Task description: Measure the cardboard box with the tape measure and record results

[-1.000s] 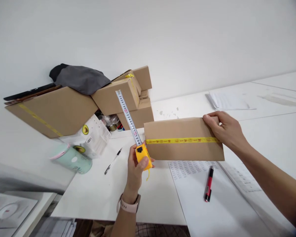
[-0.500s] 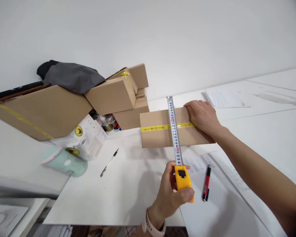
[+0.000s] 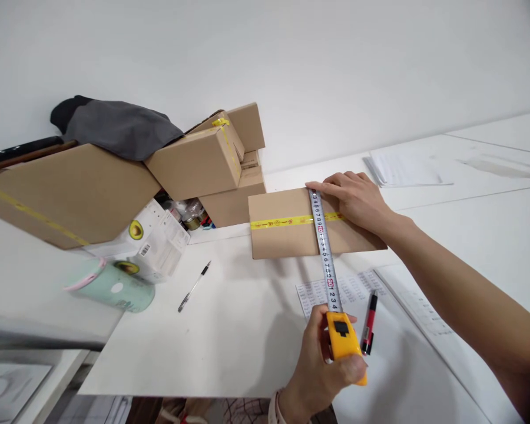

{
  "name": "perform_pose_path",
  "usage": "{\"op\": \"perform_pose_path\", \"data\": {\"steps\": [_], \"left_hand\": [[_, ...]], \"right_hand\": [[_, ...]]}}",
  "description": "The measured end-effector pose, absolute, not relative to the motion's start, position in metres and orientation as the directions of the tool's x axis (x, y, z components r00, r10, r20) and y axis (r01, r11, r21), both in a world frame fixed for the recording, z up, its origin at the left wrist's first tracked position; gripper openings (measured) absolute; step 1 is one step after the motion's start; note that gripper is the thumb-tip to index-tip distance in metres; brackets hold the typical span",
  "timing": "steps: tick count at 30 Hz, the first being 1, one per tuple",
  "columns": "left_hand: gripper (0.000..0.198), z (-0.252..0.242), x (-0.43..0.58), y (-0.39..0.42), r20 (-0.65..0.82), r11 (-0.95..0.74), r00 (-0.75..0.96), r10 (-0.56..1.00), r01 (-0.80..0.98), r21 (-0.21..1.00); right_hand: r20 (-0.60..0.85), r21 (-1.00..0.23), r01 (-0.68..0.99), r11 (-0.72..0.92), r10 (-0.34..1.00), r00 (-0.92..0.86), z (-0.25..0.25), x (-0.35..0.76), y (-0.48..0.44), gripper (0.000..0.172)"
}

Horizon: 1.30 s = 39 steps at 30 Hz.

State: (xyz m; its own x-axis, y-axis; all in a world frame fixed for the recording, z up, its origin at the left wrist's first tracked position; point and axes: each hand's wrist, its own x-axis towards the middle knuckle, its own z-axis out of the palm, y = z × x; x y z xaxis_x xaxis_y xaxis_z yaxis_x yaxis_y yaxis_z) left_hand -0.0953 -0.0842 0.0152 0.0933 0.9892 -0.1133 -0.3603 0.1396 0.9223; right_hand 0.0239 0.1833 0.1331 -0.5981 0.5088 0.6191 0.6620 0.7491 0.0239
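My left hand [image 3: 314,371] is wrapped round a yellow tape measure [image 3: 345,344], the thumb lying on its near end. From the case a silver blade [image 3: 325,259] runs away from me, across a small cardboard box [image 3: 280,242] with a strip of yellow tape. My right hand [image 3: 362,199] grips the box at its far edge on the right. Its outstretched index finger rests at the far end of the blade, by the box's edge. The hook of the blade is hidden under that finger.
A red and black pen [image 3: 370,324] lies on printed paper [image 3: 307,297] at the right. Another pen [image 3: 195,285] lies on the white table [image 3: 229,347]. At the left are larger cardboard boxes [image 3: 194,165], a grey cloth [image 3: 123,126], an avocado-printed box [image 3: 154,247] and a green pouch [image 3: 119,288].
My left hand has shifted the tape measure right and towards me. The blade's end has come back to the box's far edge, and my right index finger has reached out onto it.
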Motion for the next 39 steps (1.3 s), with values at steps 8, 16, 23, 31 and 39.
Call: {"op": "perform_pose_path", "data": {"steps": [8,16,23,31,39], "left_hand": [[0.066,0.019,-0.104,-0.081,-0.114,0.135,0.095,0.989,-0.256,0.957],[0.067,0.015,-0.1,-0.088,-0.139,0.164,0.1,0.985,-0.313,0.935],[0.075,-0.002,-0.097,-0.119,-0.171,0.189,0.09,0.981,-0.255,0.948],[0.073,-0.004,-0.101,-0.127,-0.128,0.147,0.134,0.983,-0.143,0.979],[0.085,-0.016,-0.102,-0.127,-0.005,-0.018,0.184,0.983,0.125,0.992]], "right_hand": [[0.636,-0.005,0.667,0.745,0.517,-0.572,0.129,0.022,0.188,0.061],[0.634,-0.05,0.699,0.713,0.564,-0.529,0.132,0.021,0.178,0.05],[0.669,-0.073,0.749,0.659,0.589,-0.453,0.122,0.023,0.138,0.046],[0.633,-0.163,0.675,0.72,0.601,-0.488,0.056,0.043,0.074,0.033],[0.412,-0.904,0.064,0.423,0.902,-0.131,0.133,0.066,0.04,0.068]]}}
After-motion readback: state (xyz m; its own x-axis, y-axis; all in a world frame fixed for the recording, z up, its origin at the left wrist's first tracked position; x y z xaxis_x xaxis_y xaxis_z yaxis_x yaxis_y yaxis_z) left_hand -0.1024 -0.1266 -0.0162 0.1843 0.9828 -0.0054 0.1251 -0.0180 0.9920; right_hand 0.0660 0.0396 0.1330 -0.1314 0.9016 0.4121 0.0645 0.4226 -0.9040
